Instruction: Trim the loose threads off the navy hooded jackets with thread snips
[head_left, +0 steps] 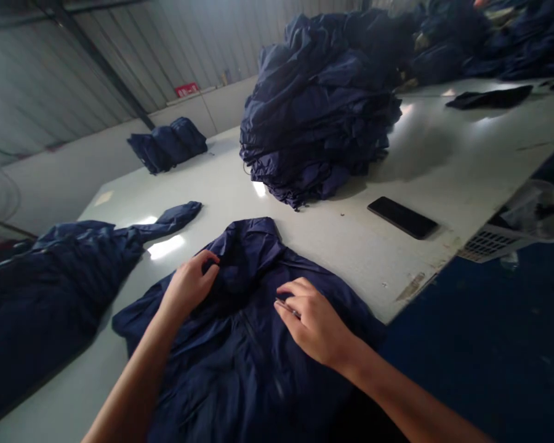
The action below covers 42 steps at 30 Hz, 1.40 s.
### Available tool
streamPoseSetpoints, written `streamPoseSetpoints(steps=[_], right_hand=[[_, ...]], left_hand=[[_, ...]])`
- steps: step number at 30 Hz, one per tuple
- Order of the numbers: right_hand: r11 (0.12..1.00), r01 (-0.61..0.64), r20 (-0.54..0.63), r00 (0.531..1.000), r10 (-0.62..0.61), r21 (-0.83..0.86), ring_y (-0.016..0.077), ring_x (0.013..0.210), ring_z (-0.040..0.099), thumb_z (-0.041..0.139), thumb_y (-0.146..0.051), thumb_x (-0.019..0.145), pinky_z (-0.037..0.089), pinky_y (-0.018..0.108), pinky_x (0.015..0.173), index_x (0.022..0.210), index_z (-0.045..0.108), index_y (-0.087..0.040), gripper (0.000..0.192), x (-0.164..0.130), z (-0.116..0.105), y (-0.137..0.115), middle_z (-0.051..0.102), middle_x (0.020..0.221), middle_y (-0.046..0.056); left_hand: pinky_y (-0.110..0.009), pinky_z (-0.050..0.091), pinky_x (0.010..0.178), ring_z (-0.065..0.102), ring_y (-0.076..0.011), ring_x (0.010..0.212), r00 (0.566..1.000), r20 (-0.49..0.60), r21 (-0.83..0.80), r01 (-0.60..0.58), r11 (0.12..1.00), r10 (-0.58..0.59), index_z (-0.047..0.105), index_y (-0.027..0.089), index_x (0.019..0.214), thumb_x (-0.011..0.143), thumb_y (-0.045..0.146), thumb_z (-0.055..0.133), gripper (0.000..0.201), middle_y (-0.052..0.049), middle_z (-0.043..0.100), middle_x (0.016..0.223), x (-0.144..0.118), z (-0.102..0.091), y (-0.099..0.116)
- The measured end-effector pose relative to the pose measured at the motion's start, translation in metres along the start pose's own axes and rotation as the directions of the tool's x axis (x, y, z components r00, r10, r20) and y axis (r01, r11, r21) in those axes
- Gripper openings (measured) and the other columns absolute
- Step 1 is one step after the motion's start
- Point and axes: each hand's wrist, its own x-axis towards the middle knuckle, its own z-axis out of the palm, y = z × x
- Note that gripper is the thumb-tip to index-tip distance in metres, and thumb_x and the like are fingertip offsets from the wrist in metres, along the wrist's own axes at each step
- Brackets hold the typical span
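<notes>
Left hand [191,286] pinching the collar of dark navy nylon jacket [240,344] spread near on white table [443,166] – right hand [311,320] curled, small silvery tool between fingers, resting on cloth

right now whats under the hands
Both the left hand and right hand rest on a navy jacket spread on the white table. The tabletop beneath it is covered.

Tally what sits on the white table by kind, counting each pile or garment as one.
Navy garments or piles: 5 (jacket under both hands, left heap, big pile, small stack, flat piece)
Phone: 1
Total: 6
</notes>
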Motion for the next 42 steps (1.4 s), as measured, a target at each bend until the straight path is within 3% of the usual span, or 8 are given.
streamPoseSetpoints(steps=[5, 11, 15, 20, 26, 31, 35, 42], right_hand=[[0.994, -0.001, 0.012, 1.000, 0.003, -0.112, 0.0337, 0.140, 0.054, 0.055, -0.027, 0.108, 0.046, 0.053, 0.119, 0.088, 0.083, -0.015, 0.036, 0.027, 0.015, 0.020, 0.069, 0.145, 0.018], [0.986, -0.049, 0.074, 0.995, 0.061, -0.161, 0.0388, 0.138, 0.056, 0.060, -0.024, 0.106, 0.047, 0.061, 0.113, 0.090, 0.084, -0.016, 0.030, 0.024, 0.039, 0.040, 0.074, 0.139, 0.016], [0.991, -0.058, 0.027, 0.998, 0.061, -0.119, 0.0319, 0.134, 0.062, 0.059, -0.021, 0.106, 0.050, 0.048, 0.116, 0.089, 0.083, -0.013, 0.031, 0.019, 0.025, 0.034, 0.075, 0.135, 0.018], [0.999, 0.023, -0.006, 1.000, -0.022, 0.033, 0.0290, 0.128, 0.068, 0.055, -0.021, 0.107, 0.053, 0.047, 0.114, 0.084, 0.079, -0.017, 0.033, 0.013, -0.001, 0.005, 0.075, 0.134, 0.017], [0.962, 0.183, 0.116, 0.971, -0.210, 0.204, 0.0307, 0.131, 0.066, 0.058, -0.020, 0.105, 0.055, 0.050, 0.111, 0.078, 0.071, -0.022, 0.030, -0.001, 0.011, -0.032, 0.071, 0.144, 0.014], [0.946, 0.263, 0.231, 0.924, -0.303, 0.191, 0.0302, 0.133, 0.063, 0.058, -0.019, 0.104, 0.054, 0.046, 0.115, 0.086, 0.078, -0.020, 0.027, 0.005, 0.041, -0.043, 0.070, 0.145, 0.013], [0.958, 0.192, 0.185, 0.971, -0.153, -0.214, 0.0335, 0.134, 0.062, 0.057, -0.027, 0.106, 0.053, 0.049, 0.113, 0.089, 0.083, -0.017, 0.032, 0.031, 0.050, -0.001, 0.073, 0.140, 0.015], [0.888, 0.046, -0.013, 0.998, -0.058, -0.458, 0.0395, 0.111, 0.071, 0.049, -0.024, 0.103, 0.054, 0.055, 0.102, 0.093, 0.082, -0.010, 0.037, 0.063, -0.013, 0.069, 0.079, 0.113, 0.026]], left_hand=[[-0.049, 0.056, 0.079, 0.070, -0.0364, 0.080, 0.993, 0.005, 0.042, 0.121, 0.992, -0.122, 0.072, 0.022, 0.074, 0.080, 0.051, 0.067, 0.029, -0.011, 0.069, 0.080, -0.045, -0.028, -0.002], [-0.050, 0.052, 0.107, 0.068, -0.0299, 0.117, 1.000, 0.026, -0.256, 0.006, 0.967, 0.001, 0.071, 0.022, 0.124, 0.097, 0.049, 0.071, 0.038, -0.011, 0.071, 0.126, 0.075, 0.029, 0.088], [-0.044, 0.062, 0.092, 0.071, -0.0229, 0.106, 0.997, 0.067, -0.494, 0.058, 0.867, -0.029, 0.067, 0.015, 0.127, 0.103, 0.040, 0.070, 0.035, -0.010, 0.070, 0.125, 0.109, 0.061, 0.099], [-0.031, 0.061, 0.066, 0.065, -0.0152, 0.068, 0.982, 0.012, -0.790, 0.125, 0.600, -0.189, 0.060, 0.019, 0.097, 0.099, 0.038, 0.059, 0.019, 0.002, 0.063, 0.080, 0.035, 0.041, 0.053], [-0.032, 0.063, 0.074, 0.069, -0.0167, 0.078, 0.935, -0.007, -0.910, 0.142, 0.390, -0.355, 0.047, 0.023, 0.090, 0.085, 0.037, 0.054, 0.016, 0.002, 0.062, 0.084, -0.061, 0.035, 0.026], [-0.038, 0.063, 0.082, 0.073, -0.0196, 0.086, 0.943, -0.026, -0.854, 0.151, 0.499, -0.331, 0.048, 0.024, 0.102, 0.092, 0.038, 0.040, 0.018, -0.002, 0.066, 0.093, -0.081, 0.053, 0.015], [-0.049, 0.056, 0.105, 0.072, -0.0276, 0.112, 0.980, -0.026, -0.694, 0.123, 0.710, -0.195, 0.051, 0.026, 0.133, 0.092, 0.050, 0.060, 0.048, -0.009, 0.071, 0.128, -0.095, 0.043, -0.001], [-0.071, 0.020, 0.126, 0.035, -0.0507, 0.150, 0.929, -0.182, -0.253, 0.272, 0.928, -0.322, 0.058, 0.015, 0.141, 0.085, 0.039, 0.071, 0.062, -0.023, 0.054, 0.154, -0.152, -0.008, -0.088]])
